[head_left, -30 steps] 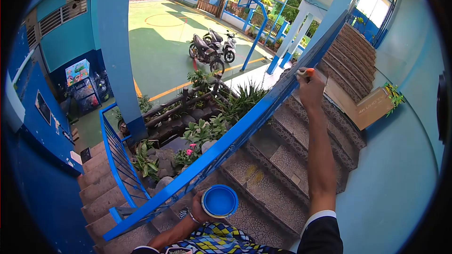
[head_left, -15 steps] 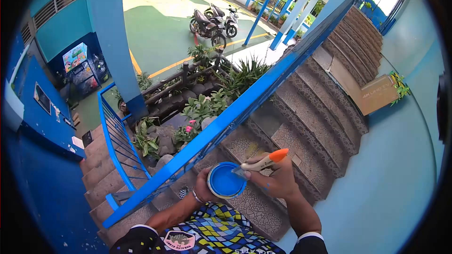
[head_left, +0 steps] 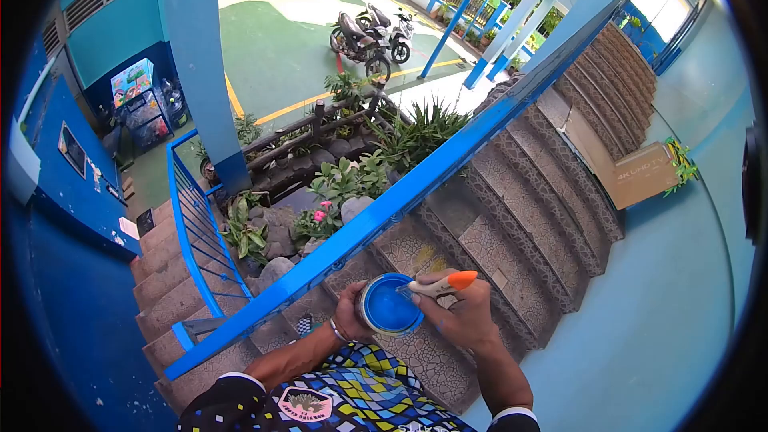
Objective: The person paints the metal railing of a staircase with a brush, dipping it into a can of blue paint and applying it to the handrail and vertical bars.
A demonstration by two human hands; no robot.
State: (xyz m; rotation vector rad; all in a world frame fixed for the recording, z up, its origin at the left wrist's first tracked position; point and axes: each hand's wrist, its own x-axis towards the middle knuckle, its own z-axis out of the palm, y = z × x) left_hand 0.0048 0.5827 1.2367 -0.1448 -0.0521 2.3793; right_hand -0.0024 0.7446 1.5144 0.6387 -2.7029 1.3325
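Observation:
My left hand (head_left: 350, 312) is wrapped round the side of a round paint can (head_left: 390, 306), which is open at the top with bright blue paint inside. In my right hand (head_left: 462, 314) is a paintbrush (head_left: 436, 286) with a pale handle and an orange tip. Its bristle end reaches over the rim into the can, close to the paint. Blue specks show on my right hand. Just beyond the can, a bright blue handrail (head_left: 364, 230) slants across the view.
Stone-patterned stairs (head_left: 500, 232) climb to the right, with a cardboard TV box (head_left: 644, 176) against the light-blue wall (head_left: 640, 304). Past the handrail lie a planted bed with rocks (head_left: 276, 232) and parked motorcycles (head_left: 360, 44). A lower blue railing (head_left: 200, 232) stands left.
The brush has moved left and lower, its bristles now further over the can. The can sits slightly further right in view, and the view has shifted a little.

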